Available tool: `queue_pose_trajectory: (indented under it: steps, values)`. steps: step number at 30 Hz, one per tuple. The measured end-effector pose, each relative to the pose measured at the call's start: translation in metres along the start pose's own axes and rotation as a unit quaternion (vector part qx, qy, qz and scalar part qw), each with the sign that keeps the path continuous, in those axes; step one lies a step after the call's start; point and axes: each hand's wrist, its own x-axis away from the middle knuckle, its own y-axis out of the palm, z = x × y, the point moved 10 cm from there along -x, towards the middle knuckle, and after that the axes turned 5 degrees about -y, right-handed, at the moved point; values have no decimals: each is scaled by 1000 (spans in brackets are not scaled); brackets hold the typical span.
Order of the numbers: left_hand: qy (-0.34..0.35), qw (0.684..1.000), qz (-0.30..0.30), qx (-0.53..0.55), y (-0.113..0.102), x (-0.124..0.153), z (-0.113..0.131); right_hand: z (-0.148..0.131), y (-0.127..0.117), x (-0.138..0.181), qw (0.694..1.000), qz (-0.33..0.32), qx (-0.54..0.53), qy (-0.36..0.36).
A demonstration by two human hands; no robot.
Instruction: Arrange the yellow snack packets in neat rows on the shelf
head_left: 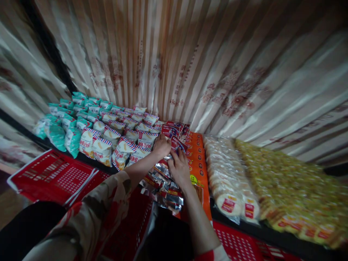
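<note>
Both of my hands are at a group of dark red and blue snack packets in the middle of the display. My left hand (pixel 162 146) is closed at the left side of one dark red packet (pixel 178 144). At that packet's lower edge, my right hand (pixel 179 166) has its fingers bent onto it. More packets of this colour (pixel 171 129) lie just behind. Silvery packets (pixel 163 185) are heaped in front, below my hands. To the left of my left hand stand white bags with striped tops (pixel 146 139).
Teal bags (pixel 72 141) fill the left end. To the right are an orange printed sheet (pixel 197 156), clear-wrapped round pale food (pixel 225 174) and yellow-wrapped packs (pixel 293 195). Red baskets (pixel 51 170) stand in front. A pleated patterned curtain (pixel 174 65) hangs behind.
</note>
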Motion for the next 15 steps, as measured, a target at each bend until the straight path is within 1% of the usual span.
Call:
queue_pose_trajectory:
  steps: [4, 6, 9, 10, 12, 15]
  values:
    - [24, 999, 1, -24, 1, 1, 7, 2, -1, 0, 1000, 16, -21, 7]
    - [24, 999, -1, -23, 3, 2, 8, 12, -1, 1, 998, 20, -42, 47]
    - [8, 1000, -3, -7, 8, 1, 5, 33, -1, 4, 987, 28, -87, 133]
    - [5, 1000, -4, -2, 9, 1, 4, 36, -1, 5, 985, 33, -97, 142]
    - [0, 1000, -7, 0, 12, -1, 3, 37, -3, 4, 985, 44, -102, 135]
    - [-10, 1000, -27, -2, 14, -3, 1, 37, -8, 5, 984, 49, -93, 143]
